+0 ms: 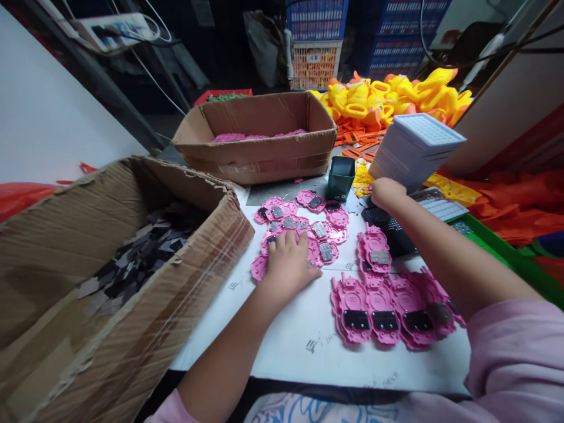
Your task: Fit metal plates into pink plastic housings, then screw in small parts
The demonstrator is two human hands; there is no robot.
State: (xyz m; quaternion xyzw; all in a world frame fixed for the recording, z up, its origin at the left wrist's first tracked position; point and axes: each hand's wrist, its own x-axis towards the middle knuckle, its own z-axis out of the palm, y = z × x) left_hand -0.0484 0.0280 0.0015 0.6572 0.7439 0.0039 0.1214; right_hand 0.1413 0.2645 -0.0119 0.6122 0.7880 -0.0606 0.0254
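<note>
My left hand (288,261) lies over a loose pile of pink plastic housings (326,251), its fingers spread and touching the nearest ones. Grey or black rectangular plates are fitted on many of these housings. My right hand (388,194) reaches to the far right, bent down beside a tall stack of white trays (409,150). Its fingers are hidden behind the back of the hand, so what they hold does not show. Below it, a black mesh basket (392,232) is partly covered by the forearm. More pink housings (381,308) with dark plates stand in a row at the right front.
At left, an open cardboard box (211,264) contains dark and grey flat pieces. Behind the pile are another cardboard box (255,161) with pink parts and a dark green cup (341,179). Yellow plastic parts (392,97) heap up at the back; a green tray (506,252) borders the right.
</note>
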